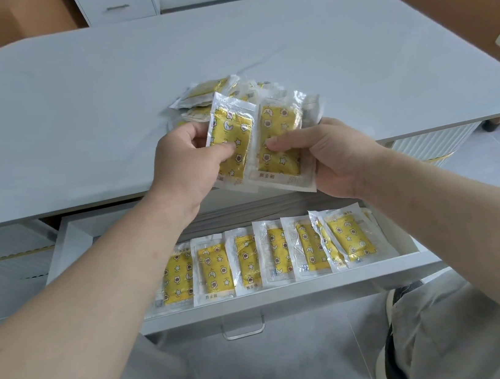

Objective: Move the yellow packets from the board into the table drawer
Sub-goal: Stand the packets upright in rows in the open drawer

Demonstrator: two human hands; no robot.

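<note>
While the left hand (pixel 186 169) and right hand (pixel 334 158) each pinch a yellow packet (pixel 231 147) above the open drawer (pixel 276 295), these look light, thin and slippery, best gripped on the sealed clear edges; more lie heaped on the counter (pixel 69 102) behind.

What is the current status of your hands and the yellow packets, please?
Left hand and right hand each grip a yellow star-print plastic packet. Row already in the open white drawer. Pile remains on table. Nothing blocking.
</note>
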